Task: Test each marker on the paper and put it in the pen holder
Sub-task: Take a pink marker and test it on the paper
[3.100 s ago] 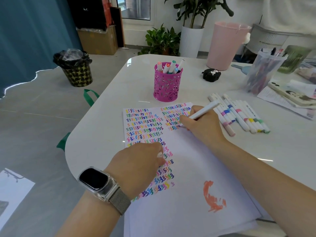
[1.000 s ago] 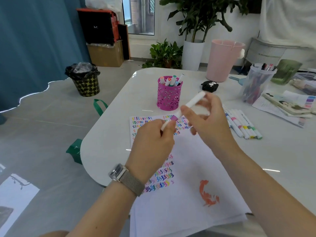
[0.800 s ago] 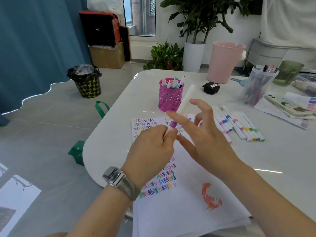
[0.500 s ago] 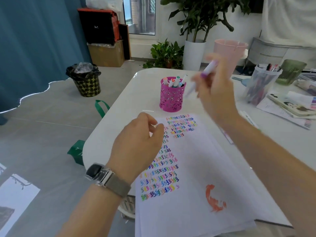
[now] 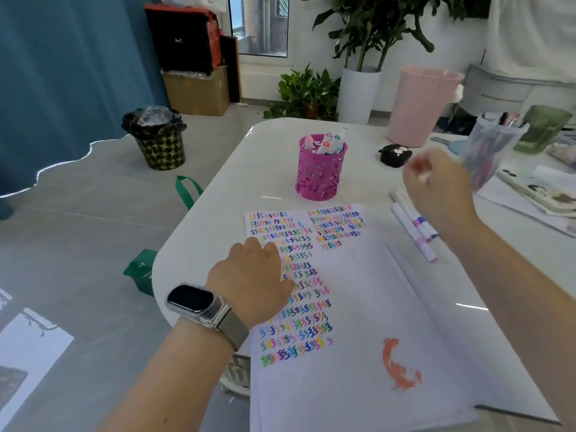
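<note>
Table (image 5: 358, 151): paper (image 5: 358, 307) covers the near edge; pink holder (image 5: 321, 173) sits toward the far edge w/ tested markers inside. Untested markers (image 5: 414, 229) lie just right of the paper. Left hand (image 5: 255, 275) lies flat on the paper, fingers relaxed. Right hand (image 5: 436, 188) is blurred above the markers, fingers curled; can't tell if it's holding anything. Risk: a hasty grab rolls the markers toward the table edge.

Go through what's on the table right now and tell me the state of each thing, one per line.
Pink pen holder: upright, several capped markers inside.
Paper: flat, covered with coloured squiggles.
Loose markers: lying capped beside the paper.
Left hand: resting on the paper.
Right hand: raised, blurred, fingers curled.
Clear cup: upright, holding pens.
</note>
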